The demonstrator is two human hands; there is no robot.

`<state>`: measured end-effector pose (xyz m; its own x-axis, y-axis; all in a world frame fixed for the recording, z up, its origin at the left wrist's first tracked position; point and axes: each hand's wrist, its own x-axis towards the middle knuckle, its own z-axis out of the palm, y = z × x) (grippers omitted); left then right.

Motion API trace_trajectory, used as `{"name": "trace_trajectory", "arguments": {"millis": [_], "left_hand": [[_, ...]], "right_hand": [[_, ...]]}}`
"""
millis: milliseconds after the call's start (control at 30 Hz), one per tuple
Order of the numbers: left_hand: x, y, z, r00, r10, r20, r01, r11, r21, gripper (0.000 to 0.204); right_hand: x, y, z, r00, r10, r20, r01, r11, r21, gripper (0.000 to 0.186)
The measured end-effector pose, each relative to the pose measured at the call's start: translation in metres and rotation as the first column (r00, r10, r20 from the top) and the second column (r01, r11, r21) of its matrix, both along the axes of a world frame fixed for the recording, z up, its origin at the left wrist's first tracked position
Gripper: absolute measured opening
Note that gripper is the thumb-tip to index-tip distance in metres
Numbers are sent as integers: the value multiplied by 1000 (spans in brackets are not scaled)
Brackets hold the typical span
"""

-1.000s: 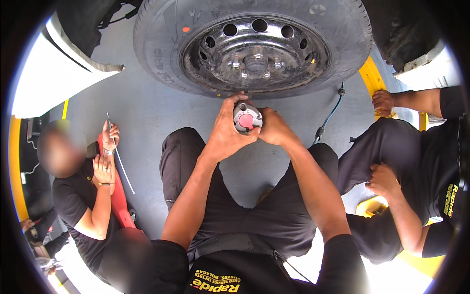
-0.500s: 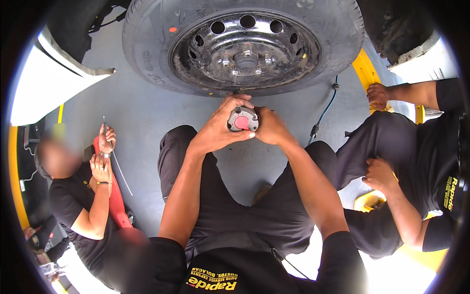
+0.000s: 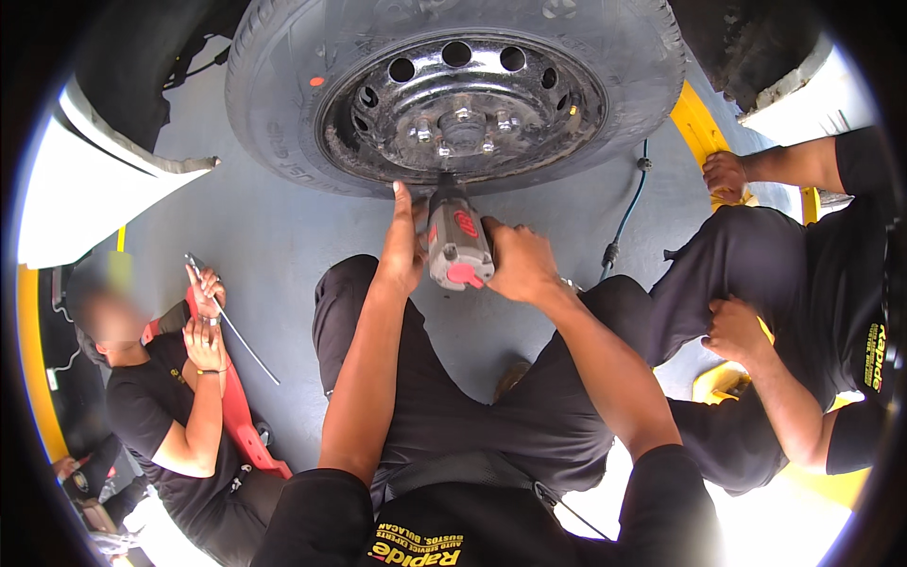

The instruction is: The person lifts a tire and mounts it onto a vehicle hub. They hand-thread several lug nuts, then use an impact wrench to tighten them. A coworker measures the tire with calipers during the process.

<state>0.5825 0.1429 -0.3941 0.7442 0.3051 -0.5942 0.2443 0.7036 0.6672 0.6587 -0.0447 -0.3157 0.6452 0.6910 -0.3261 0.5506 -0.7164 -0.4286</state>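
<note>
A grey and red impact wrench (image 3: 457,248) points away from me toward the lower part of a black steel wheel (image 3: 378,161). My right hand (image 3: 521,260) is wrapped round the wrench's handle, which is mostly hidden. Along the tool's left side is my left hand (image 3: 404,244), its visible fingers stretched upward; I cannot tell whether its palm touches the body. The dark nose of the wrench overlaps the wheel's bottom edge, just below a shiny lug nut (image 3: 444,149). Several lug nuts sit round the hub. A black tyre (image 3: 274,104) surrounds the wheel.
On the right, a crouching person's hand (image 3: 726,178) rests on a yellow post (image 3: 697,118). At left another person holds a thin metal rod (image 3: 248,342) beside a red bar (image 3: 242,425). A blue-green air hose (image 3: 627,213) runs across the grey floor (image 3: 283,222).
The wrench's rear has come down toward me, so its top and nose now show. My left hand has shifted from round its rear to its left side, fingers straightened. The wheel appears slightly further left.
</note>
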Motion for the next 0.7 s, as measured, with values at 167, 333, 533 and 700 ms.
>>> {"name": "trace_trajectory", "arguments": {"millis": [167,333,533,700], "left_hand": [[12,-38,28,997,-14,77,35,960,-279,58],[22,-67,43,976,-6,218,83,935,-344,56],[38,-83,59,933,-76,352,180,944,-275,63],[63,-84,54,904,-65,422,205,933,-296,63]], "right_hand": [[-21,-38,5,927,237,292,-212,971,-112,53],[-13,-68,21,942,149,300,-151,988,-15,56],[-15,-89,23,938,38,344,-45,999,12,61],[0,-93,16,914,-17,404,-7,998,57,67]]}}
